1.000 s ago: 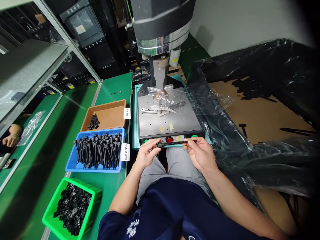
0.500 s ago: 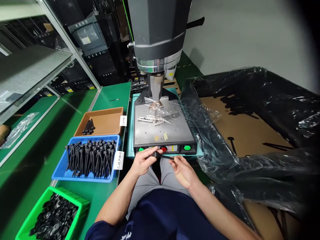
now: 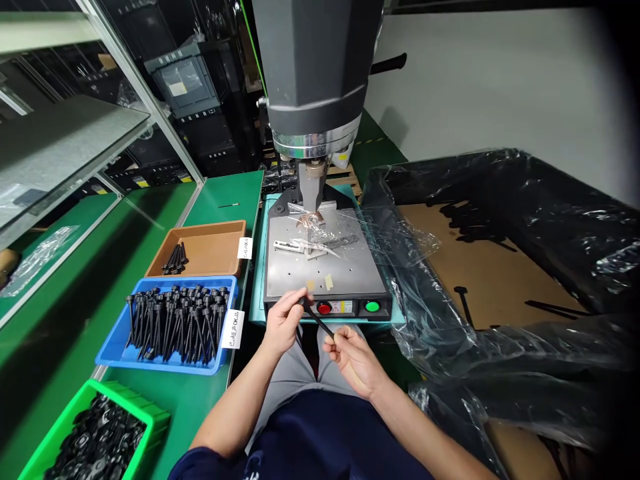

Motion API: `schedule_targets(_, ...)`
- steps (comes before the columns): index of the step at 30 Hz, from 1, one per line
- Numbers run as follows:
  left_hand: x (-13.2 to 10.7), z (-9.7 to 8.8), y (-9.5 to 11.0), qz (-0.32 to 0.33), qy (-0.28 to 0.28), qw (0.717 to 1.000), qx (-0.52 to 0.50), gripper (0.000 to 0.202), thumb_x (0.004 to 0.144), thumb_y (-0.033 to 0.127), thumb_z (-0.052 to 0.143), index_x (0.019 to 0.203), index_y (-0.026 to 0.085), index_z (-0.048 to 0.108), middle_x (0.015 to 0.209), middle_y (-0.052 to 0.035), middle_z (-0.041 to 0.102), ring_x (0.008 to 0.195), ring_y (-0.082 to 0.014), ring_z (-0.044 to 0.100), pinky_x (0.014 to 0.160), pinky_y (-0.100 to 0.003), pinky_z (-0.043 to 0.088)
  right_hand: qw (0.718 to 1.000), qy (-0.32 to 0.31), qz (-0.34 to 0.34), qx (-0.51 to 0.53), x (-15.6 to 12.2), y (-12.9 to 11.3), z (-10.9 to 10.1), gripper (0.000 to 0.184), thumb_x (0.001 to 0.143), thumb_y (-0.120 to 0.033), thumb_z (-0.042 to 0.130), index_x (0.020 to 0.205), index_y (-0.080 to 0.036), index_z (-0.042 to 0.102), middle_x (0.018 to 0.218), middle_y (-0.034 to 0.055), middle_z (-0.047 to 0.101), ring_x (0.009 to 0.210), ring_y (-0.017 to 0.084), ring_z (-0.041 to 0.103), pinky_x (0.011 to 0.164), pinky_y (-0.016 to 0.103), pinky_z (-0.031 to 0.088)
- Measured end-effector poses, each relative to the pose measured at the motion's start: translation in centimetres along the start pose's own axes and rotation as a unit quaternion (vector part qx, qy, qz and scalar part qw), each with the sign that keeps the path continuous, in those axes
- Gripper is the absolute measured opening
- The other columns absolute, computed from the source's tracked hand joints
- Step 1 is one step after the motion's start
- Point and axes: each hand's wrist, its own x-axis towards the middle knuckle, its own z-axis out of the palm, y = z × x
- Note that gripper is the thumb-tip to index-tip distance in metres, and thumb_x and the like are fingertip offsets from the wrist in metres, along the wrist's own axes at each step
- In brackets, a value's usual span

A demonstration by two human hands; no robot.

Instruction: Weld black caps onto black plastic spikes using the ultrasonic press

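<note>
My left hand (image 3: 283, 321) pinches the head end of a thin black rod-shaped part (image 3: 317, 320). My right hand (image 3: 354, 353) pinches its lower end, so the part slants between both hands just in front of the welding machine's button panel (image 3: 345, 307). Both hands hover above my lap. Beyond them lies the machine's grey metal plate (image 3: 320, 263) with a small fixture and clear film under the press head (image 3: 313, 183).
Left of the machine, on the green bench, stand a brown tray (image 3: 210, 248) with a few black parts, a blue tray (image 3: 175, 320) with several black rod parts, and a green bin (image 3: 95, 440) of black pieces. A plastic-lined cardboard box (image 3: 500, 267) stands at the right.
The black part went from lying level between both hands to slanting, with my right hand lowered toward my lap. The view has tilted upward a little.
</note>
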Motion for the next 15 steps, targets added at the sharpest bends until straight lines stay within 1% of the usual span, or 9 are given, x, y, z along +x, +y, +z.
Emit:
schedule_targets(2,0.6,-0.1,0.2,0.029,0.060,0.997,0.042,0.029,0.088,0.034,0.061,0.112,0.022,0.070,0.105,-0.0087,0.070,0.097,-0.0205,0.065,0.088,-0.038,0.051,1.000,-0.023,0.003,-0.017,-0.1,-0.1,0.3,0.035,0.064,-0.033,0.088,0.074,-0.021,0.056,0.075,0.0006,0.068,0.068,0.014,0.066,0.056,0.021,0.045)
schedule_targets(3,0.9,0.0,0.3,0.034,0.088,0.995,0.045,0.025,0.086,0.032,0.063,0.107,0.021,0.072,0.103,-0.0081,0.070,0.096,-0.0198,0.065,0.086,-0.036,0.051,0.999,-0.033,0.000,-0.027,-0.1,-0.1,0.5,0.035,0.064,-0.033,0.087,0.074,-0.021,0.056,0.075,0.0007,0.069,0.069,0.015,0.067,0.056,0.022,0.045)
schedule_targets(5,1.4,0.3,0.5,0.023,0.130,0.991,0.017,0.018,0.083,0.031,0.066,0.096,0.020,0.072,0.096,-0.0072,0.072,0.091,-0.0190,0.067,0.083,-0.035,0.052,0.997,-0.054,-0.009,-0.056,0.2,0.0,0.8,0.034,0.067,-0.035,0.086,0.076,-0.021,0.056,0.076,0.0014,0.070,0.070,0.016,0.067,0.058,0.023,0.046)
schedule_targets(7,1.9,0.5,0.6,-0.002,0.148,0.989,-0.020,0.016,0.080,0.032,0.070,0.088,0.018,0.069,0.092,-0.0072,0.073,0.087,-0.0190,0.068,0.080,-0.034,0.053,0.991,-0.080,-0.015,-0.108,0.7,-0.2,0.8,0.033,0.070,-0.037,0.083,0.076,-0.020,0.055,0.077,0.0033,0.071,0.071,0.017,0.067,0.062,0.026,0.048)
schedule_targets(9,2.2,0.6,0.7,-0.031,0.155,0.986,-0.047,0.020,0.076,0.033,0.074,0.085,0.017,0.066,0.091,-0.0079,0.074,0.084,-0.0192,0.069,0.077,-0.034,0.054,0.979,-0.109,-0.022,-0.171,1.5,-0.9,0.9,0.031,0.073,-0.040,0.080,0.077,-0.019,0.057,0.078,0.0059,0.072,0.071,0.017,0.066,0.066,0.029,0.050)
schedule_targets(11,2.6,0.7,0.7,-0.058,0.154,0.984,-0.064,0.023,0.073,0.033,0.076,0.084,0.017,0.064,0.090,-0.0083,0.074,0.081,-0.0186,0.069,0.073,-0.032,0.054,0.969,-0.114,-0.042,-0.214,2.5,-2.1,1.1,0.030,0.076,-0.044,0.077,0.082,-0.019,0.060,0.081,0.0069,0.072,0.072,0.018,0.065,0.067,0.031,0.051)
schedule_targets(13,2.9,0.8,0.6,-0.082,0.135,0.985,-0.072,0.025,0.070,0.033,0.078,0.082,0.016,0.064,0.089,-0.0084,0.074,0.079,-0.0180,0.069,0.072,-0.031,0.054,0.965,-0.099,-0.087,-0.225,3.6,-3.5,1.6,0.032,0.078,-0.046,0.074,0.095,-0.021,0.064,0.088,0.0063,0.071,0.075,0.018,0.065,0.067,0.031,0.052)
schedule_targets(15,3.1,1.2,0.4,-0.092,0.101,0.988,-0.072,0.025,0.069,0.033,0.079,0.081,0.015,0.066,0.093,-0.0086,0.073,0.078,-0.0167,0.068,0.072,-0.030,0.054,0.959,-0.084,-0.142,-0.229,4.6,-4.6,2.3,0.041,0.077,-0.045,0.075,0.110,-0.025,0.063,0.096,0.0054,0.069,0.078,0.018,0.065,0.065,0.030,0.052)
